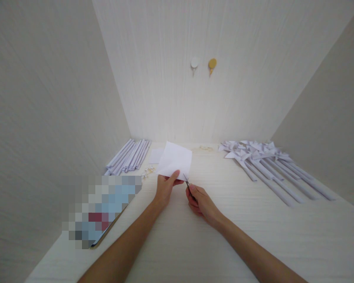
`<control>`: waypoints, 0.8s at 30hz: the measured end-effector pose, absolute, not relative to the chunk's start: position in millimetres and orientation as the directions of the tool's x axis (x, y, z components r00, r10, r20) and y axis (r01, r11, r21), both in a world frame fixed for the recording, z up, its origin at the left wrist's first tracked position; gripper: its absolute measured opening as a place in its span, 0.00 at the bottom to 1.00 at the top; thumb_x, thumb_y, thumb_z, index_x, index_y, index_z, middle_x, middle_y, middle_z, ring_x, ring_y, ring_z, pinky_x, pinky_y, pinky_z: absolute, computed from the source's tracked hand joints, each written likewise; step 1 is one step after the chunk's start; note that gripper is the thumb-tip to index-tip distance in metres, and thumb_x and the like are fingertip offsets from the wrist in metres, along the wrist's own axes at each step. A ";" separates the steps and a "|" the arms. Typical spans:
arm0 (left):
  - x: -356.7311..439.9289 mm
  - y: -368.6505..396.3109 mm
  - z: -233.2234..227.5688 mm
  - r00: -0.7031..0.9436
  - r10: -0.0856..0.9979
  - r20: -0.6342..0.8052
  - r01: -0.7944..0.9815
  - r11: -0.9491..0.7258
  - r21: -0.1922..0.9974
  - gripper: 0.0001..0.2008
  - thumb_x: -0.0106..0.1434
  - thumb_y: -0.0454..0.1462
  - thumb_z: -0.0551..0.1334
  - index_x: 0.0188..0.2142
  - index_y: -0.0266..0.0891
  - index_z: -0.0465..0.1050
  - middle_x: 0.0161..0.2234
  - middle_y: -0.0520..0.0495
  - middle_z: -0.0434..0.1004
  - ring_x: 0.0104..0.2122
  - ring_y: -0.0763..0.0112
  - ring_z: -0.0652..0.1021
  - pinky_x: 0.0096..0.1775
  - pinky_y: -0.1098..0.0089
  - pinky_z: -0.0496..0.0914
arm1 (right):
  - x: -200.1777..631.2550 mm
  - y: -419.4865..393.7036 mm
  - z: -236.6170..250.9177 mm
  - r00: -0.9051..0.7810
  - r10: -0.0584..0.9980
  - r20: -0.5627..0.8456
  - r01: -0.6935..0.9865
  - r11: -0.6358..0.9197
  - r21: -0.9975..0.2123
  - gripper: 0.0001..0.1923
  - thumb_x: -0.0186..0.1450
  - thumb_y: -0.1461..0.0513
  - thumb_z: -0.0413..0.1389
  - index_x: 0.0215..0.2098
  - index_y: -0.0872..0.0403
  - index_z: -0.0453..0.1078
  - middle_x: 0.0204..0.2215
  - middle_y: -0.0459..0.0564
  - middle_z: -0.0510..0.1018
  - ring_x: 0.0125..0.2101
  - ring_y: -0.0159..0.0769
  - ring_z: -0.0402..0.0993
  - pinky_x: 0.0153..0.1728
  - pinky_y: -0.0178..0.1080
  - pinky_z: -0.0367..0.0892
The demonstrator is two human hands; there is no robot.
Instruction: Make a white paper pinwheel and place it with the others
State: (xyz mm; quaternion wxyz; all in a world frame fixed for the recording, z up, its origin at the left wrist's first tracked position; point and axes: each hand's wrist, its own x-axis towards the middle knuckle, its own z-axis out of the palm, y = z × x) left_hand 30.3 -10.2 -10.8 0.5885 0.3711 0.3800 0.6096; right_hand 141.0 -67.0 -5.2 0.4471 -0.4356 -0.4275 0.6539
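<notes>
Left hand (164,188) pinched white paper square (175,160) at table centre, right hand (201,202) gripped small scissors (187,184) at its five-o'clock edge; a loose, one-corner hold risked a crooked cut.

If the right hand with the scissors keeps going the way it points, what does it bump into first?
Most likely the white paper sheet. The right hand aims its scissors up and left, with the tips right at the sheet's near edge, where the left hand pinches it. Depth is hard to judge, so they may already touch.
</notes>
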 end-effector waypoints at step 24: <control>31.5 -13.8 -7.3 0.011 1.000 -0.019 -0.474 0.022 0.880 0.13 0.40 0.37 0.68 0.26 0.33 0.71 0.23 0.51 0.74 0.20 0.76 0.73 0.22 0.75 0.70 | 140.1 -65.7 -6.9 -0.196 0.967 -0.162 -0.221 -0.205 -0.954 0.17 0.59 0.51 0.45 0.19 0.53 0.54 0.08 0.34 0.50 0.08 0.19 0.40 0.08 0.27 0.35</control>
